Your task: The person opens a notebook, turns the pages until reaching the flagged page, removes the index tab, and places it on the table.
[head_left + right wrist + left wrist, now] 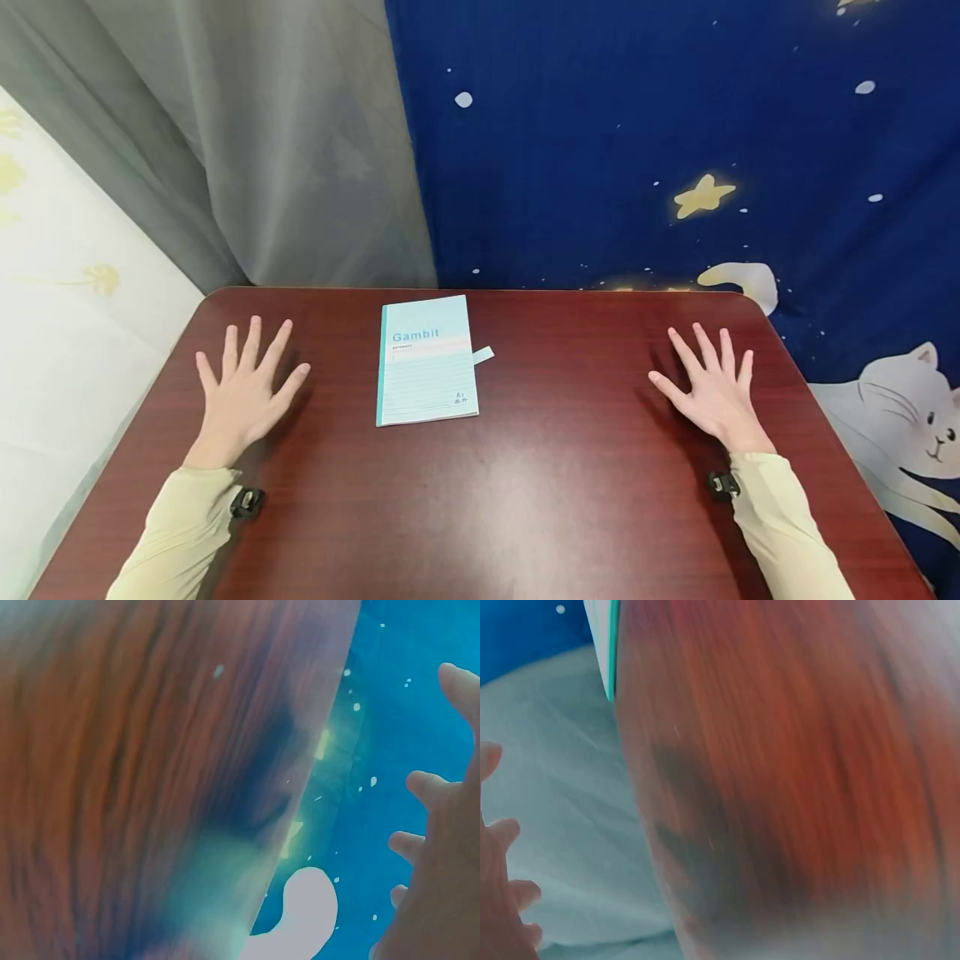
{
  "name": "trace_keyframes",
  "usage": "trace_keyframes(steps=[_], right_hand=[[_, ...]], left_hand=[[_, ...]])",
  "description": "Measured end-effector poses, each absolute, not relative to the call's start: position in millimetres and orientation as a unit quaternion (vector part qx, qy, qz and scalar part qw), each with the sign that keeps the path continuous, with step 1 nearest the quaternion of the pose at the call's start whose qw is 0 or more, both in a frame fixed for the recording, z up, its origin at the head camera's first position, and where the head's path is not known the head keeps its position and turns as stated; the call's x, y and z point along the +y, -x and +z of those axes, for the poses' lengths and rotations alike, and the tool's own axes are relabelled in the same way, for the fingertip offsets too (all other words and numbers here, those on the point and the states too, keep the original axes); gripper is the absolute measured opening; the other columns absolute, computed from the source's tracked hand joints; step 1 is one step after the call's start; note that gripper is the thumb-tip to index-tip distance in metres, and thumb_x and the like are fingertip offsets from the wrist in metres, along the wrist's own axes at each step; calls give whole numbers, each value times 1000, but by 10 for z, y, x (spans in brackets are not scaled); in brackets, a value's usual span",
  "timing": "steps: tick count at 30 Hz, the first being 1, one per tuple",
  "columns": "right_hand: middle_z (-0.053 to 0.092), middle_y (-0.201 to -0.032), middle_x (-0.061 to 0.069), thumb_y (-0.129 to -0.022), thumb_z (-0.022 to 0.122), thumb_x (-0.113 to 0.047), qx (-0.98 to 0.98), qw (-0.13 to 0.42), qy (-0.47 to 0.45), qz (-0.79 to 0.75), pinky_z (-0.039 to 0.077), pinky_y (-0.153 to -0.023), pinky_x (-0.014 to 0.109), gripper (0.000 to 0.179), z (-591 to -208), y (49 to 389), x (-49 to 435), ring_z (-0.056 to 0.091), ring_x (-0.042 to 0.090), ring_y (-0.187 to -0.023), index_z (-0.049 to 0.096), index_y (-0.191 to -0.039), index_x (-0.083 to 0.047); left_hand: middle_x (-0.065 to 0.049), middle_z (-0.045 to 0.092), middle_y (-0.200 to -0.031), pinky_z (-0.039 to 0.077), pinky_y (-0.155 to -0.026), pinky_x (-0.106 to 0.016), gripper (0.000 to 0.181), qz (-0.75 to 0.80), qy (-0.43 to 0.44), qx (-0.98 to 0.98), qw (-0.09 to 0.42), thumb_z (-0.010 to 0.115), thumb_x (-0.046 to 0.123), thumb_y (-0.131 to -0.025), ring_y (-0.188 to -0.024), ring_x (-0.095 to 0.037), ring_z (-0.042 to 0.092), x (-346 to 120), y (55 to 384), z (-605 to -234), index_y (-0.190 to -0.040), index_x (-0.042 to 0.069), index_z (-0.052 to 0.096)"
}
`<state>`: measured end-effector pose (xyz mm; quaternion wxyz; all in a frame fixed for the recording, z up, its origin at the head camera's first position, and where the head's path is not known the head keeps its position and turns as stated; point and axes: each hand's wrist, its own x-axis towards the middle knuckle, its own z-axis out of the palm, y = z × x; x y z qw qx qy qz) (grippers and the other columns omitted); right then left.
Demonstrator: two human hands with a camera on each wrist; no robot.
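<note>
Left hand (242,402) and right hand (716,398) are apart, holding nothing; snagging could crease the pale strip (483,355) (jutting beside the notebook (427,373)).

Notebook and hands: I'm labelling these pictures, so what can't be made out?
Head: pages inside the notebook, hidden by its cover.
Head: inner end of the white tab, hidden by the notebook.
Left wrist: part of left hand, cut by left edge.
Right wrist: part of right hand, cut by right edge.
</note>
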<state>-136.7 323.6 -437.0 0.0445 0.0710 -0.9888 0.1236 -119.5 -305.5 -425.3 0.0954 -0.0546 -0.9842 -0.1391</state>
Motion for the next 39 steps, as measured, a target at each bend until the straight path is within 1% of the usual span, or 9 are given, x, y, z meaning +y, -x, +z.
trace_keyframes(steps=[5, 10, 15, 18, 22, 27, 29, 35, 39], right_hand=[[15, -156, 20, -92, 61, -44, -974, 62, -95, 196, -12, -103, 66, 76, -4326, 1346, 3143, -10, 40, -142, 24, -155, -21], [23, -153, 21, -90, 66, -35, -956, 90, -132, 244, -7, -105, 66, 74, -4291, 1341, 2996, -1, 42, -143, 31, -153, -21], [31, -149, 22, -87, 70, -27, -941, 121, -164, 270, 2, -105, 68, 71, -4307, 1347, 2821, 7, 43, -142, 37, -150, -18], [34, -146, 23, -86, 72, -23, -931, 131, -181, 290, 6, -105, 68, 69, -4332, 1362, 2699, 12, 44, -140, 41, -147, -16], [36, -146, 22, -85, 72, -20, -923, 125, -192, 310, 9, -104, 67, 69, -4366, 1385, 2549, 14, 44, -139, 42, -147, -15], [35, -148, 19, -87, 71, -19, -917, 92, -195, 335, 11, -106, 65, 68, -4401, 1395, 2388, 12, 39, -141, 40, -148, -15], [35, -148, 18, -87, 71, -18, -914, 80, -194, 347, 12, -106, 64, 68, -4416, 1392, 2336, 11, 38, -142, 40, -147, -15], [36, -148, 18, -88, 70, -17, -905, 61, -197, 371, 16, -106, 63, 65, -4485, 1389, 2216, 14, 40, -141, 41, -147, -15], [37, -147, 15, -89, 70, -18, -904, 53, -196, 377, 16, -107, 62, 64, -4501, 1368, 2158, 16, 39, -140, 42, -146, -15]], left_hand=[[-20, 4, -159, -18, -99, -68, 70, -173, 76, -979, 79, 41, 51, -99, -143, -36, -13, -2859, 1225, -4218, -156, 22, 15], [-21, 6, -158, -14, -99, -71, 69, -231, 96, -967, 43, 45, 48, -99, -143, -40, -9, -2668, 1259, -4211, -156, 20, 17], [-24, 14, -156, 1, -101, -72, 71, -285, 128, -950, -10, 51, 43, -99, -141, -45, 8, -2478, 1356, -4245, -155, 14, 19], [-27, 17, -154, 11, -102, -71, 73, -303, 158, -939, -36, 55, 38, -98, -140, -45, 15, -2392, 1432, -4296, -154, 9, 21], [-28, 19, -153, 14, -102, -70, 73, -307, 189, -932, -47, 59, 32, -96, -139, -46, 17, -2306, 1516, -4353, -153, 3, 23], [-34, 25, -147, 22, -101, -66, 71, -291, 198, -935, -48, 61, 29, -95, -134, -52, 22, -2254, 1557, -4385, -149, -4, 27], [-36, 25, -145, 25, -100, -66, 72, -273, 198, -940, -50, 60, 30, -95, -131, -54, 24, -2254, 1563, -4417, -148, -5, 28], [-33, 28, -146, 28, -97, -68, 71, -228, 191, -953, -62, 63, 28, -93, -130, -52, 26, -2211, 1546, -4419, -146, -7, 32], [-32, 32, -143, 31, -92, -68, 71, -215, 221, -951, -31, 63, 31, -93, -126, -53, 30, -2208, 1559, -4511, -144, -8, 34]])
